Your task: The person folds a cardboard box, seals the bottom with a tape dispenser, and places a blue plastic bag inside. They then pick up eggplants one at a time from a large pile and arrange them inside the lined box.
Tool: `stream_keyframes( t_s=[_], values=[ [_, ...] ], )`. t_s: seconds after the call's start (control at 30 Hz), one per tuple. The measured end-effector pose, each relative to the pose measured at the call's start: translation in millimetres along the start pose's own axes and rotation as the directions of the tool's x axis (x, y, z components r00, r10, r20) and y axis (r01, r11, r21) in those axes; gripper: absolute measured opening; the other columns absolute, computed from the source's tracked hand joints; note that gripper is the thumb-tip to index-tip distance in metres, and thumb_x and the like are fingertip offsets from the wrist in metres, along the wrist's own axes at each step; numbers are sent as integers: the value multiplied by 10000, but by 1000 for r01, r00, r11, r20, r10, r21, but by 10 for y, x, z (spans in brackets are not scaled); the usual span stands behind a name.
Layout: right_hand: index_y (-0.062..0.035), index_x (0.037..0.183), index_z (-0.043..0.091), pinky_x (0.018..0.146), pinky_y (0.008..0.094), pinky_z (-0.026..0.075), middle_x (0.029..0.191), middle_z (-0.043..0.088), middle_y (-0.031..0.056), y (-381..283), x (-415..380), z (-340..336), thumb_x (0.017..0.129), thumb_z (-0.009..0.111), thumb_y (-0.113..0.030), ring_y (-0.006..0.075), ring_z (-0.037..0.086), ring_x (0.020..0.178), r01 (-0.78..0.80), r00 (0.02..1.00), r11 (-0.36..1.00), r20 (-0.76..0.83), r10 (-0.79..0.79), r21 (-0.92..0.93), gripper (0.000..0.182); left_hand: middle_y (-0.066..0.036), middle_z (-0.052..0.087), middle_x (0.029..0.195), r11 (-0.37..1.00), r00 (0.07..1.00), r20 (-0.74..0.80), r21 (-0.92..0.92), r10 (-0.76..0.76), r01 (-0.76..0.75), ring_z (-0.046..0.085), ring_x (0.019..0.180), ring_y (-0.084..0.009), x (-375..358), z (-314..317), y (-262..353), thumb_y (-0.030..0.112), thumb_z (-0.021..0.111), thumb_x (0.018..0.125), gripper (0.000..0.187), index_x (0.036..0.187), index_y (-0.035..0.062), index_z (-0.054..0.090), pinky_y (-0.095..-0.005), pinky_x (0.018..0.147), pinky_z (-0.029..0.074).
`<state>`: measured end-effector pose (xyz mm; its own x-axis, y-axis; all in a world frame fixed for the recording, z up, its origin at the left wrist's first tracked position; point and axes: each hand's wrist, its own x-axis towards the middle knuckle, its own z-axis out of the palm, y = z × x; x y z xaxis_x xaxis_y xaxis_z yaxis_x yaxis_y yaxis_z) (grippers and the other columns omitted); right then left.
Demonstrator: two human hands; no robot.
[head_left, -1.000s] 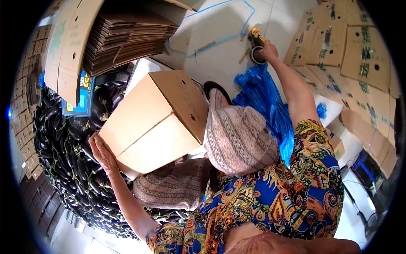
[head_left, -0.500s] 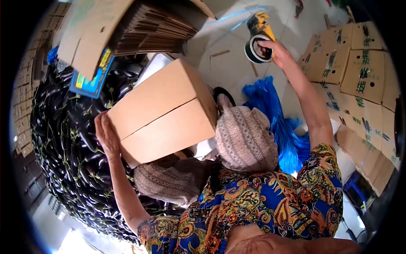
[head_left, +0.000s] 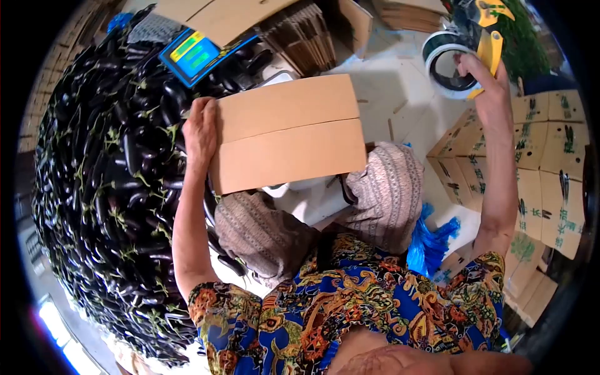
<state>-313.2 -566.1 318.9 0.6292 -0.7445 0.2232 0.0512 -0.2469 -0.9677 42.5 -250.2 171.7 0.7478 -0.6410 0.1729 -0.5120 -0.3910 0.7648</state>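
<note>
The cardboard box (head_left: pixel 287 134) sits in front of the knees, its long axis running left to right, its right end tipped slightly toward the top of the view, the flap seam along that axis. At the box's left end, the left hand (head_left: pixel 201 130) presses with fingers bent over the edge. Beyond its upper right corner, the right hand (head_left: pixel 486 80) grips the yellow-handled tape dispenser (head_left: pixel 489 53). Eggplants (head_left: pixel 119 187) heap left of the box; a blue-framed scale display (head_left: pixel 195 55) lies past its upper left corner.

Blue-gold patterned shirt (head_left: pixel 350 294); 2 yellow handles (head_left: pixel 489 53).
</note>
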Motion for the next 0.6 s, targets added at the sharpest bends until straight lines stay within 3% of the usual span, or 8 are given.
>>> stream_keyframes(
  t_s=[0.1,0.17,0.23,0.33,0.4,0.47,0.53,0.6],
  values=[
    [-11,1173,566,801,244,464,949,634,31,-209,-2,492,817,705,-96,102,582,859,36,998,989,38,-42,144,392,-191,664,912,997,1000,-18,-73,-12,11,652,832,-304,20,63,34,242,527,958,242,1067,48,619,-340,777,498],
    [-3,1192,559,818,251,474,957,640,40,-295,82,553,813,708,-96,114,596,868,92,979,972,159,-128,215,418,-189,665,920,996,999,-44,-94,-13,9,650,838,-310,32,108,-4,251,530,956,253,1072,42,615,-344,779,497],
    [15,1150,557,835,271,502,958,647,59,-559,49,847,789,721,-86,133,615,886,168,969,980,165,-185,111,410,-196,665,939,996,998,-56,-90,14,-19,645,875,-355,35,127,-74,258,529,950,254,1053,41,612,-383,776,500],
    [24,1163,526,808,270,480,958,631,95,-667,-16,1324,807,660,-90,145,598,887,94,945,994,318,-74,-48,397,-206,662,929,991,996,-78,-125,35,-45,636,877,-391,79,176,-97,276,529,941,251,1024,58,622,-425,762,498],
    [-6,1138,527,805,289,523,1008,622,67,-532,11,1522,743,779,-142,144,608,893,126,864,975,503,-18,-182,488,-209,661,923,995,996,-86,-92,34,-42,635,879,-392,64,174,-57,279,528,940,251,1014,59,623,-431,763,497],
    [-21,1170,494,793,285,518,1024,611,74,-277,-29,1812,724,820,-212,144,601,903,89,841,989,541,-13,-116,585,-207,663,922,997,997,-83,-77,5,-11,634,882,-393,68,174,-57,274,529,937,251,1006,52,626,-435,780,498],
    [-31,1124,451,763,309,522,971,619,86,-3,-13,1981,715,849,-234,174,618,902,231,807,971,568,-161,-53,606,-206,658,931,995,995,-92,-95,27,-36,631,888,-391,58,151,-43,274,529,936,257,1007,46,624,-436,784,496],
    [-49,1083,455,741,323,528,959,638,91,64,-36,2043,724,844,-229,183,640,890,402,737,877,661,-139,-264,559,-205,647,923,995,994,-103,-86,40,-49,624,892,-386,30,145,10,257,528,936,242,994,40,616,-439,787,494]
  ],
)
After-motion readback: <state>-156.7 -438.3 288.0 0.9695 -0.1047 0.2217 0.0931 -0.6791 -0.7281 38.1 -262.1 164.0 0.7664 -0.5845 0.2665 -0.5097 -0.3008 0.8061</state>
